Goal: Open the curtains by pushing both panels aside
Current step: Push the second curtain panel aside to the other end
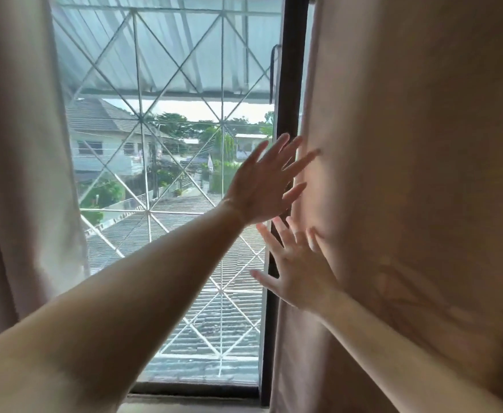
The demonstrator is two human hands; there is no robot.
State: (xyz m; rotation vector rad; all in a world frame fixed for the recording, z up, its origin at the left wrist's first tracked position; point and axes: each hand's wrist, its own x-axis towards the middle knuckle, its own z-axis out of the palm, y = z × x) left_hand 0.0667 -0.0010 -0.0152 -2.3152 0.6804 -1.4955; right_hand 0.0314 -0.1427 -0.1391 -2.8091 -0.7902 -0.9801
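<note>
Two bare forearms enter from the lower edge and reach up toward the right curtain panel [417, 174]. The right hand [298, 272] is spread wide, fingers apart, flat against the panel's inner edge; the fabric covers part of its fingertips. The left hand [262, 186], crossing from the lower left, is likewise splayed and holds nothing; its fingertips meet the same edge higher up, though motion blur makes actual contact uncertain. The right curtain panel fills the right side of the view and overlaps the dark window frame [289, 84]. The left curtain panel [15, 144] hangs at the left edge, well apart from both hands, leaving the glass between the panels exposed. Behind the glass stands a white diamond-pattern grille [143, 114], then a corrugated awning [161, 55], tiled rooftops [184, 239], houses and trees. The curtain tops and hems are cut off.
</note>
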